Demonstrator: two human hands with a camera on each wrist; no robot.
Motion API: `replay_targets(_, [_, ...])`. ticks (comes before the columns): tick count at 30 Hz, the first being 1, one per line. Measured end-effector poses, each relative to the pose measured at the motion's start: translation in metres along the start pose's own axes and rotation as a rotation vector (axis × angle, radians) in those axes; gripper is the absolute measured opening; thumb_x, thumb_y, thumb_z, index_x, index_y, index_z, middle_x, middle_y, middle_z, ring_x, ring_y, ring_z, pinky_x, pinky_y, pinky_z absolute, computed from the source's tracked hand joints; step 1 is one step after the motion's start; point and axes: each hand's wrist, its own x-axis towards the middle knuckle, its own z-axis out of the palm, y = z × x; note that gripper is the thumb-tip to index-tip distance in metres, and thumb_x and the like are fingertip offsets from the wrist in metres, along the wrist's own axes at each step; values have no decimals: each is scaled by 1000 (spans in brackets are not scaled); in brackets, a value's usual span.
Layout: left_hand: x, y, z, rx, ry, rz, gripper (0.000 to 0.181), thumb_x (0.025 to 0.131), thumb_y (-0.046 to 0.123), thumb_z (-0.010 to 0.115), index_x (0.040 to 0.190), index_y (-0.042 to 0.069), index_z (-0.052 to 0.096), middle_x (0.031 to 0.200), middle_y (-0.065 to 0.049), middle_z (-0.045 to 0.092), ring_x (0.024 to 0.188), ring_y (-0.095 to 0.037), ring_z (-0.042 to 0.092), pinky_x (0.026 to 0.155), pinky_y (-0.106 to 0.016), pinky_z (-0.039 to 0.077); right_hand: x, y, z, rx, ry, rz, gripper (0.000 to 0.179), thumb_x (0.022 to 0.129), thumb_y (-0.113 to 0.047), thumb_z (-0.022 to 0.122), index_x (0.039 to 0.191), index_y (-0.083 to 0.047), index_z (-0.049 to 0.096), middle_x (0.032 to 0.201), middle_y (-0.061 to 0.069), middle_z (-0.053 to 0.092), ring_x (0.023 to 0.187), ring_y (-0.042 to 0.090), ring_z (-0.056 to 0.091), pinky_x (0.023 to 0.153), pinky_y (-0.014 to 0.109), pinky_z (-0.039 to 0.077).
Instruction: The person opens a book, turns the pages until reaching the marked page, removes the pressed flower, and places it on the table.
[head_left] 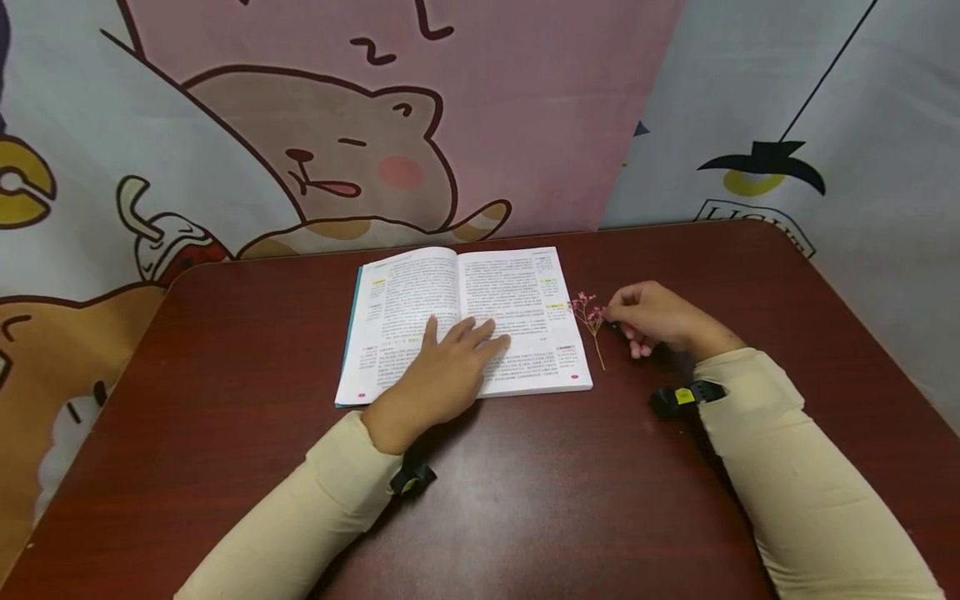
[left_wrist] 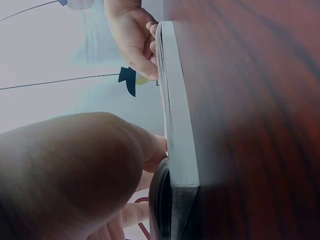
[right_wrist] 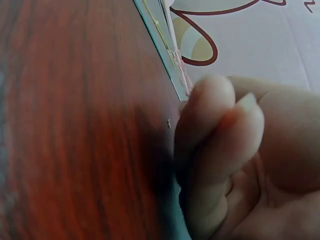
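An open book (head_left: 420, 292) lies on the table, its pages full of print. My left hand (head_left: 450, 371) rests on it with fingers spread across the lower part of both pages. The left wrist view shows the book's page edges (left_wrist: 181, 110) low beside this hand. Along the book's right edge is a sprig of small pink flowers (head_left: 587, 310), its thin stem pointing toward me. My right hand (head_left: 660, 317) pinches the sprig at its flower end between thumb and forefinger, the other fingers curled. Close up, the right wrist view has pink blossoms (right_wrist: 181, 67) just beyond the fingertips.
The dark red wooden table (head_left: 225, 333) spreads around the book on all sides. Behind its far edge hangs a cloth (head_left: 525, 125) printed with cartoon animals. A black strap (head_left: 686, 396) sits at the right wrist, another strap (head_left: 412, 481) at the left.
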Motion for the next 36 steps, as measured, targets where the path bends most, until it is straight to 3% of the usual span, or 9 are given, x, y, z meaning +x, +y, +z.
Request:
replay_targets(9, [0,0,0,4,0,1,50,98,11,55,147,21,51,155,-7,46,144,-31,42,112,-71,26,0,3,0,-55,37,5,22,101,-17,51,99,4,55,58,2,48,43,13,58,44,32,52])
replay_targets(36, [0,0,1,-1,-6,-4,51,99,9,53,148,21,50,156,-8,45,145,-32,41,113,-71,26,-1,1,2,-92,76,23,21,102,-18,52,97,3,51,62,4,49,45,16,63,48,35,57])
